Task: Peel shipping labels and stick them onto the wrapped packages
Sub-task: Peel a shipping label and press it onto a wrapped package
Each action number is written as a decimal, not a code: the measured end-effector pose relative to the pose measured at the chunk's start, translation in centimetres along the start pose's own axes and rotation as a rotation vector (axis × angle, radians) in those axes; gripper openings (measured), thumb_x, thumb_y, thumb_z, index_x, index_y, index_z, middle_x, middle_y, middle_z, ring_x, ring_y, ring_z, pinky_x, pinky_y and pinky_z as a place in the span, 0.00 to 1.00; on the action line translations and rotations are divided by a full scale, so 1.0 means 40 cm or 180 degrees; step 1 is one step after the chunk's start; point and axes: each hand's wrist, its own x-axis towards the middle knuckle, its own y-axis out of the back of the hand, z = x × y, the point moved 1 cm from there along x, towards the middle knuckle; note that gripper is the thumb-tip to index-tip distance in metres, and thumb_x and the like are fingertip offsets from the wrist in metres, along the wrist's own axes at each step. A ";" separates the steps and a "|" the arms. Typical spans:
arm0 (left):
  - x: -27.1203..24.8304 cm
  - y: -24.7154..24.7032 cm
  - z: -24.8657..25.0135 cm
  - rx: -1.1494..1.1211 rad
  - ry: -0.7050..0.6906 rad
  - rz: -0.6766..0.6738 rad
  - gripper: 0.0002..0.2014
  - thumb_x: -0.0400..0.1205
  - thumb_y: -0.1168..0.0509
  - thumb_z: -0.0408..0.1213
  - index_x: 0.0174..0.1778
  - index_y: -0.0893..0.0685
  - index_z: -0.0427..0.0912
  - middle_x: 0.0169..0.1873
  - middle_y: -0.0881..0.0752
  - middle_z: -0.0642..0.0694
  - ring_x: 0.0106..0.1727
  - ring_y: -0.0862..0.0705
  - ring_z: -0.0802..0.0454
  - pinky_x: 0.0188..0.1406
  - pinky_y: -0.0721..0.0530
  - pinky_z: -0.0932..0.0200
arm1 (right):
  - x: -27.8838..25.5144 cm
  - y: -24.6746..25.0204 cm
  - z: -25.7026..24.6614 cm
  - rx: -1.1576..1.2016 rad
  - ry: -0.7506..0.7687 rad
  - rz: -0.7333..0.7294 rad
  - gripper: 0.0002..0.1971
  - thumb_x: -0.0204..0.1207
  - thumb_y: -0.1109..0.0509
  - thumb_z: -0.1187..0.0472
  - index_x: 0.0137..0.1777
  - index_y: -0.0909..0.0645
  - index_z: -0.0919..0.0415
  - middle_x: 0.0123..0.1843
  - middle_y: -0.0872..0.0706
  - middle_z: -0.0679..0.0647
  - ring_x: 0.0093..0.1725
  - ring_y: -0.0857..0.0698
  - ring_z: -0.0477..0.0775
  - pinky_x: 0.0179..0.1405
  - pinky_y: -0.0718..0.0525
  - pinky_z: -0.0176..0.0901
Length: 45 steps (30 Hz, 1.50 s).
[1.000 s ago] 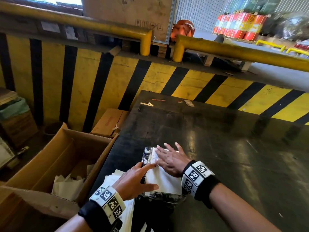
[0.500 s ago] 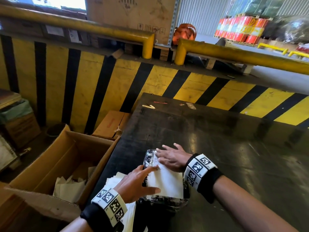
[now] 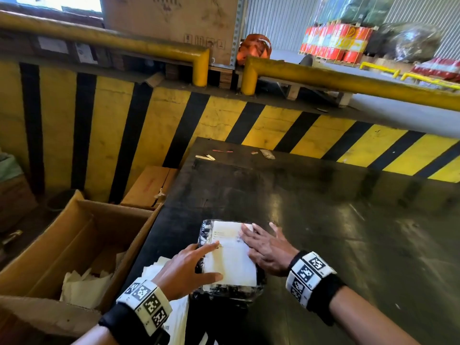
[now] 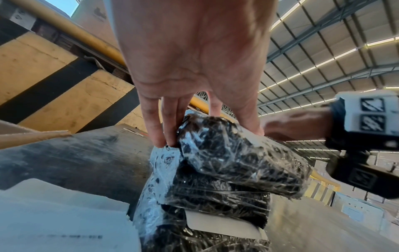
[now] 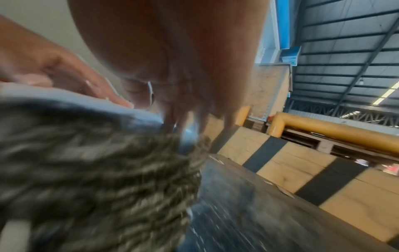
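A package (image 3: 231, 291) wrapped in clear film over black lies near the front left of the dark table (image 3: 323, 220). A white shipping label (image 3: 230, 255) covers its top. My left hand (image 3: 189, 267) rests its forefinger and thumb on the label's left edge, and its other fingers (image 4: 166, 129) run down the package's (image 4: 226, 162) left side. My right hand (image 3: 266, 245) lies flat with spread fingers over the label's right edge. In the blurred right wrist view, its fingertips (image 5: 190, 119) touch the far edge of the package (image 5: 97, 170). A second labelled package (image 4: 222, 225) lies underneath.
A stack of white label sheets (image 3: 159, 270) lies under my left wrist. An open cardboard box (image 3: 82, 220) holding crumpled backing paper (image 3: 84, 285) stands left of the table, beside a closed brown box (image 3: 149, 185). A yellow-and-black striped wall (image 3: 224, 115) backs the table; small scraps (image 3: 206, 156) lie at its far edge.
My right hand has slid rightward across the label to its right edge, uncovering the label's upper part. The left hand has kept its place on the left edge.
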 end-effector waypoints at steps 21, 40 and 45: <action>0.028 0.026 0.015 0.1177 -0.0355 -0.0323 0.47 0.64 0.52 0.77 0.80 0.49 0.64 0.82 0.57 0.59 0.83 0.63 0.47 0.81 0.62 0.39 | -0.098 -0.058 -0.014 0.0505 -0.0417 0.0567 0.32 0.82 0.65 0.38 0.81 0.38 0.48 0.84 0.41 0.41 0.85 0.55 0.50 0.77 0.69 0.62; 0.016 0.008 0.036 0.1640 -0.1024 0.0057 0.27 0.82 0.46 0.59 0.78 0.38 0.61 0.83 0.50 0.57 0.83 0.62 0.46 0.81 0.61 0.42 | -0.142 -0.105 -0.079 0.0688 -0.0385 0.1031 0.56 0.57 0.82 0.30 0.80 0.37 0.49 0.83 0.40 0.41 0.84 0.55 0.47 0.79 0.67 0.57; 0.014 -0.029 0.007 0.1498 -0.1654 0.0284 0.19 0.86 0.47 0.51 0.73 0.26 0.59 0.78 0.36 0.61 0.83 0.48 0.48 0.80 0.42 0.40 | -0.132 -0.143 -0.159 0.0564 -0.0245 0.0990 0.42 0.75 0.76 0.35 0.79 0.35 0.50 0.81 0.35 0.43 0.83 0.41 0.50 0.79 0.55 0.62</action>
